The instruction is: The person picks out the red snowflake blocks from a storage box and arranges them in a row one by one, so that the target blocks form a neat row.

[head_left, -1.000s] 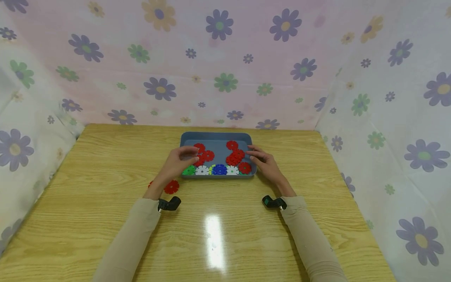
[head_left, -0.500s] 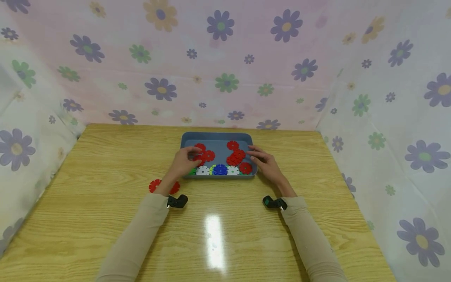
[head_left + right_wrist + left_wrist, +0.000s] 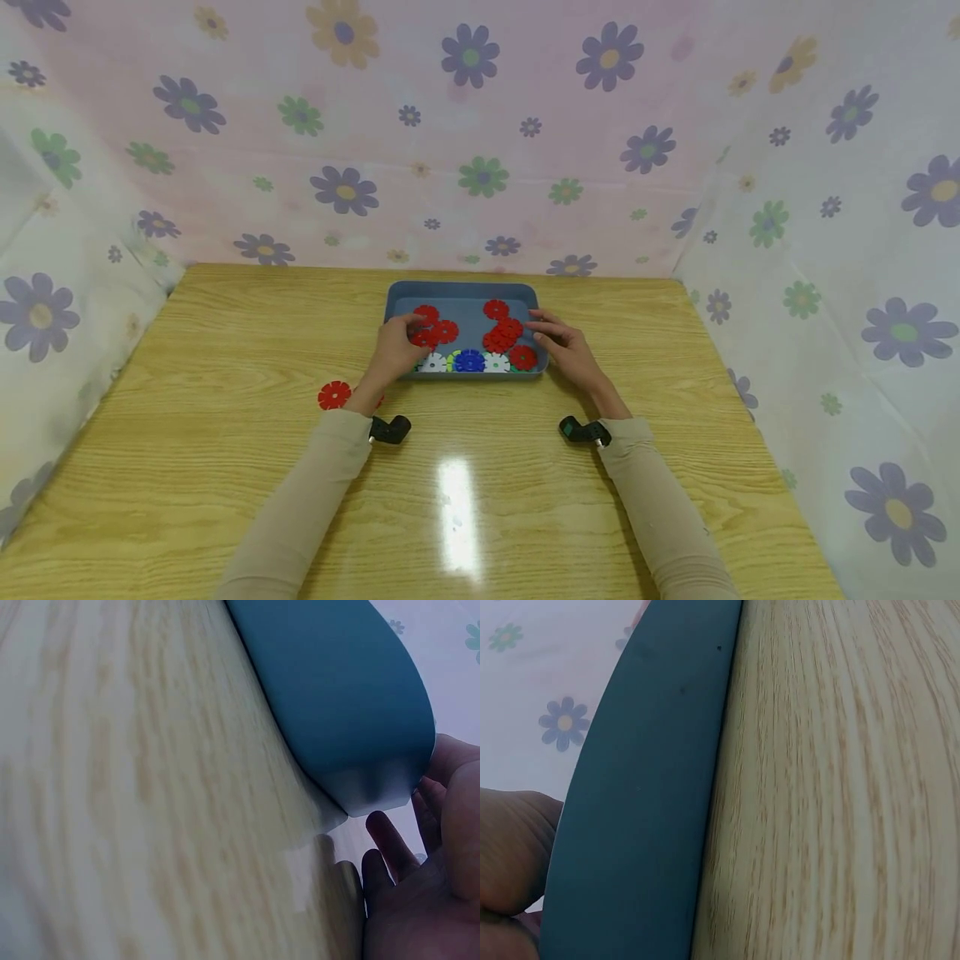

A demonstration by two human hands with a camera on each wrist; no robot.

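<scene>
We list one blue tray (image 3: 467,312), red discs (image 3: 446,331) at its nine o'clock beside the left hand (image 3: 396,346), whose grip we cannot tell, and the right hand (image 3: 566,344), fingers loosely parted, at three o'clock, best used, we judge, for lightly steadying the blue tray.

No readable text, no legible labels, brands, numbers or signs, on tray (image 3: 472,376), discs (image 3: 465,363), table (image 3: 540,500), wrist cameras (image 3: 392,430), sleeves (image 3: 300,500) or flowered cloth (image 3: 525,208)
</scene>
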